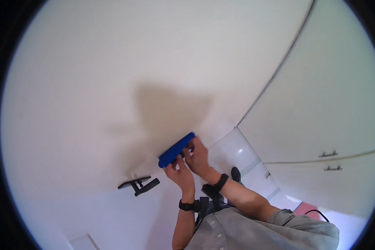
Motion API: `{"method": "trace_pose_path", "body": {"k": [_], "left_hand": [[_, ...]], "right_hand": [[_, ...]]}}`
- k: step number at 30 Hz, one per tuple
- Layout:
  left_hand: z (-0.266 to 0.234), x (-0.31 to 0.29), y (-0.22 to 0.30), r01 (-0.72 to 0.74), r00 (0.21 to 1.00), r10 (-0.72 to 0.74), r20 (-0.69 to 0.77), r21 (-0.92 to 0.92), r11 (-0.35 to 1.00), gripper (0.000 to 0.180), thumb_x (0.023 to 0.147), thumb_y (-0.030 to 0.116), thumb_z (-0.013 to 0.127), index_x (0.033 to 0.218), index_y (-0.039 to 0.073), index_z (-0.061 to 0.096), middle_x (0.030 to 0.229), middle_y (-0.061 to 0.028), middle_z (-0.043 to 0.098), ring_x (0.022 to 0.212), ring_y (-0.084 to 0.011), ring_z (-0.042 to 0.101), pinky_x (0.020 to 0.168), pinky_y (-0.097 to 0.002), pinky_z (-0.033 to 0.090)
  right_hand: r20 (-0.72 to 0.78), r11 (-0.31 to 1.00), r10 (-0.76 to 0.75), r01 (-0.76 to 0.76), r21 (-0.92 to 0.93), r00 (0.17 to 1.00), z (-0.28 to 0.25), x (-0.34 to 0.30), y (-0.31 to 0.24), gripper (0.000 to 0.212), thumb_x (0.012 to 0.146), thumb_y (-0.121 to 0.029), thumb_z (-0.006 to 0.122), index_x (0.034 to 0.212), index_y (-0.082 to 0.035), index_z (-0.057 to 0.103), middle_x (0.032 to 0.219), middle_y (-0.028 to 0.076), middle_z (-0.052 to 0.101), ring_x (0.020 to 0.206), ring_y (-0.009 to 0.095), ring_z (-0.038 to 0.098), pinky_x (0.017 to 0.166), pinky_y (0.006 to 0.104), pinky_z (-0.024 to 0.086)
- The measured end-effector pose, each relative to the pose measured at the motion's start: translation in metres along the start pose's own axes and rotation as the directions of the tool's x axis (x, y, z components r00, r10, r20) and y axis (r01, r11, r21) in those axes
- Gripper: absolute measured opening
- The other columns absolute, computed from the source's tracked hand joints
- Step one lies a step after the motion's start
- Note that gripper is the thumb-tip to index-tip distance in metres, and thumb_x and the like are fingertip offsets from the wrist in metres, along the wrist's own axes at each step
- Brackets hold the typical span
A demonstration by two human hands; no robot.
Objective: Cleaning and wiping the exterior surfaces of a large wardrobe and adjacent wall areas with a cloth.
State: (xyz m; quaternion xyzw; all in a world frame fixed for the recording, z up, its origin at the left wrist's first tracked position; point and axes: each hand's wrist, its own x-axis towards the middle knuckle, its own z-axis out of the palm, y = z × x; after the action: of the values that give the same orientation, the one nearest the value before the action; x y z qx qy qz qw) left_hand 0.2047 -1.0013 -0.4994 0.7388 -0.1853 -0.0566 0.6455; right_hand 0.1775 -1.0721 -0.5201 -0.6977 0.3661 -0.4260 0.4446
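Observation:
A long blue bar-shaped thing (176, 151) slants up to the right in front of a large pale surface (83, 83). Its exact kind does not show. My left hand (180, 175) grips it at the lower left end, fingers bent under the near edge. Closer to the upper right end, my right hand (198, 157) has its fingers curled against the near side. Part of the blue piece is hidden behind my fingers. Whether its far side touches the pale surface, I cannot tell. Both wrists wear black bands.
A black lever door handle (139, 184) juts out left of my hands. On the right are white cabinet doors (325, 104) with small metal handles (329, 154), set off by a dark seam. A dark shoe (236, 174) shows on the pale floor (237, 146) below.

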Motion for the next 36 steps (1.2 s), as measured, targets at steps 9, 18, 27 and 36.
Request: {"method": "trace_pose_path", "body": {"k": [9, 18, 27, 36], "left_hand": [[-0.006, 0.014, -0.176, 0.429, 0.877, -0.442, 0.186, 0.107, 0.897, 0.020, 0.104, 0.015, 0.055, 0.102, -0.001, 0.067, 0.090, -0.0045, 0.069, 0.072, -0.0122, 0.063, 0.057, -0.0272, 0.049], [0.057, 0.036, -0.040, 0.321, 0.807, -0.189, 0.560, -0.146, 0.936, 0.039, 0.106, 0.029, 0.057, 0.094, -0.005, 0.071, 0.086, -0.0064, 0.070, 0.077, -0.0133, 0.062, 0.070, -0.0295, 0.052], [0.100, 0.027, 0.024, 0.312, 0.827, -0.183, 0.532, -0.162, 0.936, 0.044, 0.104, 0.034, 0.060, 0.098, -0.008, 0.072, 0.095, -0.0092, 0.071, 0.087, -0.0141, 0.065, 0.078, -0.0293, 0.053], [0.125, 0.016, -0.173, 0.183, 0.708, -0.341, 0.618, 0.306, 0.934, 0.043, 0.103, 0.032, 0.061, 0.101, -0.010, 0.070, 0.095, -0.0129, 0.072, 0.083, -0.0168, 0.065, 0.078, -0.0307, 0.053]], "right_hand": [[-0.038, 0.921, 0.373, -0.366, 0.132, 0.927, 0.071, -0.069, 0.145, 0.031, 0.086, -0.003, 0.069, 0.109, 0.001, 0.048, 0.087, 0.016, 0.067, 0.083, 0.031, 0.071, 0.073, 0.0395, 0.057], [-0.554, 0.999, 0.046, -0.031, 0.037, 0.832, -0.006, 0.022, 0.065, 0.038, 0.082, -0.007, 0.073, 0.116, -0.004, 0.057, 0.110, 0.016, 0.058, 0.100, 0.032, 0.058, 0.087, 0.0412, 0.050], [-0.710, 0.999, 0.026, -0.004, 0.032, 0.704, -0.027, 0.061, 0.040, 0.045, 0.084, -0.011, 0.071, 0.127, -0.008, 0.058, 0.121, 0.018, 0.054, 0.114, 0.039, 0.051, 0.100, 0.0460, 0.045], [-0.038, 0.261, 0.877, -0.410, 0.874, 0.479, 0.017, -0.001, 0.210, 0.051, 0.092, -0.010, 0.066, 0.139, -0.004, 0.048, 0.139, 0.025, 0.052, 0.126, 0.041, 0.053, 0.107, 0.0462, 0.044]]}}
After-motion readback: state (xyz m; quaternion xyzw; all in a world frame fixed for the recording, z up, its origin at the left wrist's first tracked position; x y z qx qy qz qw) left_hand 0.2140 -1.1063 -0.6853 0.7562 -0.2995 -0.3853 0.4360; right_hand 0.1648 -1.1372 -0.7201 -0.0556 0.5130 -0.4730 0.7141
